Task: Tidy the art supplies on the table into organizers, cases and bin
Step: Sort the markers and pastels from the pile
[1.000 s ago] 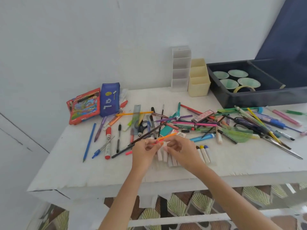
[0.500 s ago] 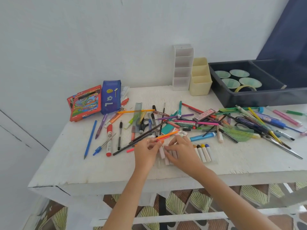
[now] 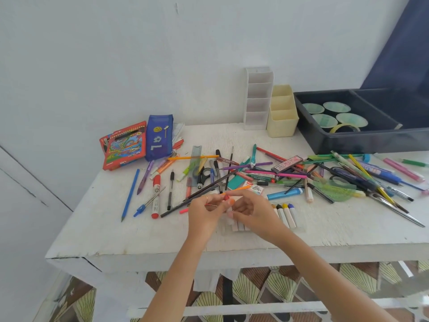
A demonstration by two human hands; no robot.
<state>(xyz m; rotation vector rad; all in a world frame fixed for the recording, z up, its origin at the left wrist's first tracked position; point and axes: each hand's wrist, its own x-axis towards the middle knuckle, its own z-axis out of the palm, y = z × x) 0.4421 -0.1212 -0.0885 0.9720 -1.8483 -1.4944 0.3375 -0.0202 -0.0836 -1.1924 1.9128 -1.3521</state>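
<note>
Both hands meet over a clear crayon case (image 3: 299,225) near the table's front edge. My left hand (image 3: 205,214) pinches a white-wrapped crayon with a red tip (image 3: 225,197). My right hand (image 3: 251,211) has its fingers on an orange-tipped crayon (image 3: 231,201) right beside it. Several more crayons (image 3: 286,214) lie in a row in the case, partly hidden under my right hand. A jumble of pens, pencils and markers (image 3: 278,175) covers the middle and right of the white table (image 3: 139,238).
At the back stand a white tiered organizer (image 3: 258,98), a cream organizer (image 3: 282,112) and a dark bin (image 3: 343,141) with tape rolls inside. A blue pencil case (image 3: 159,138) and a red coloured-pencil box (image 3: 125,146) lie back left. Scissors (image 3: 204,175) and a green protractor (image 3: 336,191) sit in the pile.
My hands have risen slightly from the crayon row, and the red and orange crayon tips now show between my fingers. The view has shifted a little.
</note>
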